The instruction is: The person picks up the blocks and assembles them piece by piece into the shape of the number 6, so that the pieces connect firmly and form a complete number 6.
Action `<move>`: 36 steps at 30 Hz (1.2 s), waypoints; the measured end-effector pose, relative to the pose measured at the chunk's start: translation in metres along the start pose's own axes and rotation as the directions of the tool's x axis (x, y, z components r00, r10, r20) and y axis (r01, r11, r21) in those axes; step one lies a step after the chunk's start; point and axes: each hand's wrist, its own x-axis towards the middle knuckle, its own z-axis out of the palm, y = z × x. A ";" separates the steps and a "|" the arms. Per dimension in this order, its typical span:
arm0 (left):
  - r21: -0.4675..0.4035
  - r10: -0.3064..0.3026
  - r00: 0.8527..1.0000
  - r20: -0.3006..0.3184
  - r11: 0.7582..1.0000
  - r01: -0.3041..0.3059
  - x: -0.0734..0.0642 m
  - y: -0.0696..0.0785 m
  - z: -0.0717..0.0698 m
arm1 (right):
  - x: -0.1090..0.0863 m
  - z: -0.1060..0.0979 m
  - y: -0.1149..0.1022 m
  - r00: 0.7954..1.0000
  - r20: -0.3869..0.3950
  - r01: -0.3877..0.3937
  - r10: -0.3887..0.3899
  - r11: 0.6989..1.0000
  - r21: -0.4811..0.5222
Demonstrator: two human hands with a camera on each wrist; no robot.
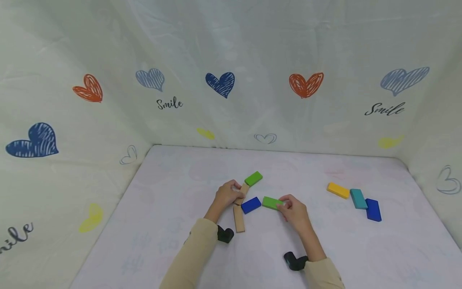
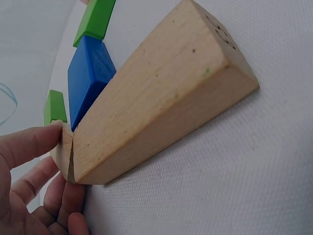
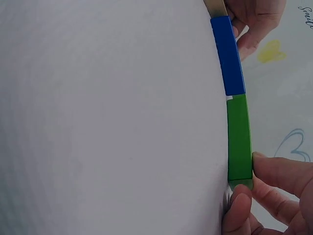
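Near the centre of the frame, my right grip (image 1: pixel 294 211) pinches the lower green block (image 1: pixel 270 202) by its right end; its left end lies just beside the middle blue block (image 1: pixel 251 205). My left grip (image 1: pixel 225 195) pinches the upper wood block (image 1: pixel 245 190), below the upper green block (image 1: pixel 254 178).

Only my left wrist view shows the dark marking (image 2: pixel 222 32) on the lower wood block (image 1: pixel 239 219); only the head view shows the yellow block (image 1: pixel 338 190) and teal block (image 1: pixel 358 199) at right.

On the worktop (image 1: pixel 173 180) I count two green, two wood, two blue, one yellow, one teal.
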 end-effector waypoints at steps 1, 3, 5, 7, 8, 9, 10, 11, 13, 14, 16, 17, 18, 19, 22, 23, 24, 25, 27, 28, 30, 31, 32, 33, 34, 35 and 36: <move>0.002 0.000 1.000 -0.001 1.000 0.000 0.000 0.000 0.000 | 0.000 0.000 0.000 1.000 -0.002 0.001 -0.001 1.000 -0.007; 0.003 -0.001 1.000 -0.002 1.000 0.001 0.000 0.000 0.000 | 0.000 0.001 -0.001 1.000 -0.007 0.005 -0.006 1.000 -0.024; 0.003 -0.002 1.000 -0.001 1.000 0.002 0.000 0.000 0.000 | 0.000 0.002 -0.001 1.000 -0.010 0.010 -0.011 0.999 -0.036; 0.003 -0.002 1.000 0.000 1.000 0.002 0.000 0.000 0.001 | 0.001 0.002 -0.001 1.000 -0.012 0.014 -0.014 0.999 -0.045; 0.002 -0.003 1.000 0.001 1.000 0.003 0.000 0.000 0.001 | 0.001 0.002 0.000 1.000 -0.013 0.015 -0.016 0.999 -0.047; 0.001 -0.003 1.000 0.001 1.000 0.003 0.000 0.000 0.001 | 0.001 0.003 0.000 1.000 -0.014 0.015 -0.016 0.999 -0.050; 0.001 -0.003 1.000 0.002 1.000 0.003 0.000 0.000 0.000 | 0.001 0.003 0.000 1.000 -0.015 0.015 -0.015 0.999 -0.051; 0.000 -0.002 1.000 0.002 1.000 0.002 0.000 0.000 0.000 | 0.001 0.003 0.000 1.000 -0.015 0.013 -0.014 0.999 -0.053; -0.001 -0.003 1.000 0.004 1.000 0.003 0.000 0.000 0.000 | 0.001 0.003 0.001 1.000 -0.015 0.011 -0.012 0.998 -0.057; 0.000 -0.004 1.000 0.005 1.000 0.004 0.000 0.000 0.000 | 0.001 0.003 0.001 1.000 -0.016 0.011 -0.012 0.998 -0.061; 0.001 -0.003 1.000 0.007 1.000 0.003 -0.001 -0.001 0.001 | 0.001 0.004 0.002 1.000 -0.015 0.013 -0.014 0.998 -0.068; 0.002 -0.003 1.000 0.007 1.000 0.003 -0.001 -0.001 0.001 | 0.001 0.004 0.002 1.000 -0.015 0.015 -0.016 0.997 -0.070; 0.004 -0.001 1.000 0.009 1.000 0.001 -0.001 -0.001 0.001 | 0.001 0.004 0.002 1.000 -0.017 0.017 -0.018 0.997 -0.072; 0.004 0.000 1.000 0.009 1.000 0.000 -0.001 -0.001 0.001 | 0.000 0.004 0.002 1.000 -0.018 0.017 -0.018 0.997 -0.073; 0.001 0.003 1.000 0.012 1.000 -0.003 -0.001 -0.001 0.001 | 0.000 0.003 0.001 1.000 -0.021 0.016 -0.017 0.997 -0.076; 0.000 0.004 1.000 0.011 1.000 -0.004 0.000 -0.001 0.001 | 0.000 0.003 0.001 1.000 -0.021 0.014 -0.016 0.997 -0.077; -0.002 0.004 1.000 0.012 1.000 -0.004 0.000 -0.001 0.001 | 0.000 0.004 0.001 1.000 -0.021 0.012 -0.014 0.997 -0.078; -0.004 0.001 1.000 0.012 1.000 -0.001 0.000 -0.001 0.000 | 0.000 0.004 0.001 1.000 -0.021 0.010 -0.012 0.997 -0.079; -0.005 -0.001 1.000 0.014 1.000 0.001 0.000 -0.001 0.000 | 0.001 0.004 0.001 1.000 -0.019 0.010 -0.011 0.997 -0.078; -0.004 -0.003 1.000 0.014 1.000 0.003 0.000 -0.001 0.000 | 0.001 0.004 0.001 1.000 -0.019 0.010 -0.011 0.997 -0.076; 0.000 -0.003 1.000 0.015 1.000 0.003 0.001 -0.001 0.001 | 0.001 0.003 0.001 1.000 -0.019 0.014 -0.015 0.997 -0.073; 0.002 -0.003 1.000 0.015 1.000 0.003 0.001 -0.001 0.000 | 0.001 0.003 0.001 1.000 -0.019 0.016 -0.017 0.997 -0.071; 0.004 -0.002 1.000 0.015 1.000 0.002 0.002 -0.001 0.000 | 0.001 0.003 0.001 1.000 -0.019 0.019 -0.020 0.997 -0.071; 0.006 -0.001 1.000 0.015 1.000 0.000 0.002 -0.001 0.000 | 0.001 0.003 0.001 1.000 -0.019 0.021 -0.022 0.997 -0.068; 0.007 -0.001 1.000 0.015 1.000 0.001 0.002 -0.001 0.000 | 0.001 0.003 0.001 1.000 -0.019 0.023 -0.024 0.997 -0.067; 0.007 -0.002 1.000 0.015 1.000 0.002 0.002 0.000 0.000 | 0.001 0.003 0.001 1.000 -0.018 0.024 -0.026 0.997 -0.066; 0.005 -0.004 1.000 0.015 1.000 0.003 0.001 0.000 -0.001 | 0.001 0.003 0.001 1.000 -0.017 0.025 -0.026 0.998 -0.065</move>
